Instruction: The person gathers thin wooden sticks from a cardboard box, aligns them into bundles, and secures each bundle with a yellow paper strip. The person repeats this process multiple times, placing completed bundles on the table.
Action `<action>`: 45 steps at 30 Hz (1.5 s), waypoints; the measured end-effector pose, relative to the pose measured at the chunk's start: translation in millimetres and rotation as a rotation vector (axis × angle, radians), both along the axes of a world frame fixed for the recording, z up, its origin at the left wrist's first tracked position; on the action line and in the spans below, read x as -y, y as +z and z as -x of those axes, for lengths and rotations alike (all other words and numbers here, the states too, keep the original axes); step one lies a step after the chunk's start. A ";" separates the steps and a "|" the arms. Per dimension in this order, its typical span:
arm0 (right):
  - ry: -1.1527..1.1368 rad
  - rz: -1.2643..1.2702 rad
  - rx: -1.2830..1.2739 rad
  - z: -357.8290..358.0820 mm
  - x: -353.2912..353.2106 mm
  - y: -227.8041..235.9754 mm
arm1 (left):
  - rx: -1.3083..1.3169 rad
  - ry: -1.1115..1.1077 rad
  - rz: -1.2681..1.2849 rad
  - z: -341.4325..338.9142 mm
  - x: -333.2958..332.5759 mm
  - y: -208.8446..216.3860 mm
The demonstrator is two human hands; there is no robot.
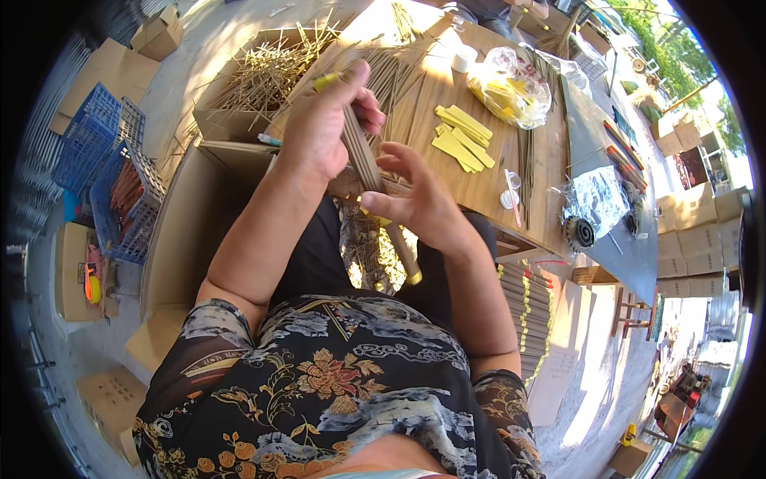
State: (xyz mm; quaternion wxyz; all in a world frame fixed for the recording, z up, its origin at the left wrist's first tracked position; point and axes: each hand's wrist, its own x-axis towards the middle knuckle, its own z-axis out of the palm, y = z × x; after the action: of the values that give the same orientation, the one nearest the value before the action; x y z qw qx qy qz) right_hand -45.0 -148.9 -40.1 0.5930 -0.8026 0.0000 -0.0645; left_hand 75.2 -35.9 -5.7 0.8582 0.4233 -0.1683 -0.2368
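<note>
A slim bundle of thin brown sticks [363,156] slants down in front of me, with yellow at its upper end, around its middle and at its lower tip. My left hand [323,120] is closed around the upper part, thumb pointing up. Beside the middle of the bundle is my right hand [423,195], its fingers apart and slightly curled. The right thumb lies over the bundle near the yellow band; how firmly it touches cannot be told. On the wooden table [423,102] beyond my hands lie yellow paper strips [463,140].
A carton of loose sticks [271,72] stands at the far left. The table also bears a plastic bag of yellow strips [511,88] and a white cup [463,58]. Blue crates [100,136] stand left; banded bundles [527,311] lie at right. Another person [491,12] sits across.
</note>
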 end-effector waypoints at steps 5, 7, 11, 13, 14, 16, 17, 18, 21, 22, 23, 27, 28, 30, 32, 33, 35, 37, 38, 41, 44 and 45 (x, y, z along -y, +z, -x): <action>-0.171 0.481 -0.033 20.3 -0.3 -28.8 | -0.129 0.249 0.047 -22.2 -1.6 4.0; -0.208 0.442 -0.089 21.2 -4.9 -38.2 | -0.146 0.248 0.054 -23.5 -1.5 5.2; -0.149 0.361 -0.127 25.6 -4.9 -38.5 | -0.117 0.190 0.006 -12.4 2.7 19.7; -0.080 0.317 -0.172 27.7 -3.9 -37.0 | -0.099 0.099 0.038 -21.7 0.5 13.7; -0.065 0.263 -0.159 27.8 -5.0 -37.6 | -0.091 0.054 0.054 -25.6 -2.0 11.4; -0.039 0.154 -0.140 29.0 -6.3 -41.0 | -0.019 -0.126 0.142 -27.4 -8.0 9.1; 0.002 0.071 -0.140 29.7 -6.6 -41.4 | 0.017 -0.215 0.186 -27.7 -9.7 8.6; 0.040 -0.015 -0.144 32.0 -7.4 -41.9 | 0.025 -0.255 0.211 -27.0 -10.0 7.8; 0.159 -0.245 -0.197 33.1 -4.9 -39.7 | 0.061 -0.375 0.296 -27.6 -8.4 11.9; 0.178 -0.275 -0.234 33.4 -4.0 -37.8 | 0.025 -0.382 0.301 -26.6 -8.2 11.4; 0.197 -0.305 -0.271 33.4 -3.0 -36.2 | 0.011 -0.355 0.265 -27.8 -6.7 9.9; 0.109 -0.210 -0.289 28.6 -5.1 -28.7 | 0.006 -0.266 0.151 -38.9 -5.1 4.2; 0.084 -0.168 -0.222 27.5 -3.6 -36.2 | -0.008 -0.181 0.110 -33.8 -1.3 6.8; 0.123 -0.280 -0.309 28.1 1.6 -32.9 | -0.026 -0.060 0.071 -21.7 0.3 14.2; 0.156 -0.401 -0.340 31.5 -1.5 -26.7 | -0.038 -0.091 0.103 -24.7 0.2 8.5; 0.197 -0.453 -0.371 33.1 -1.5 -25.5 | -0.039 -0.104 0.124 -29.3 0.8 5.3; 0.277 -0.556 -0.432 37.0 -0.4 -23.1 | 0.015 -0.336 0.251 -38.5 -5.6 1.1; 0.308 -0.623 -0.446 41.1 -3.4 -18.9 | 0.021 -0.421 0.318 -32.8 -7.0 2.9; 0.320 -0.641 -0.450 42.3 -4.0 -19.9 | 0.051 -0.434 0.319 -32.1 -7.2 5.2; 0.310 -0.643 -0.449 42.6 -3.1 -15.7 | 0.028 -0.272 0.190 -30.5 -4.8 5.4; 0.268 -0.623 -0.416 44.1 -2.8 -11.7 | 0.019 -0.281 0.255 -17.3 -4.1 14.8; 0.269 -0.639 -0.414 45.9 -2.4 -10.2 | 0.008 -0.251 0.275 -9.8 -2.8 19.4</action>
State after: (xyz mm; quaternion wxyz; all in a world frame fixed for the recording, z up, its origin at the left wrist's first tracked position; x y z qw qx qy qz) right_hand -90.9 -146.5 -50.3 0.8032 -0.5668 0.0344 0.1800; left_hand 84.9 -33.1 13.6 0.8709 0.2787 -0.2539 -0.3154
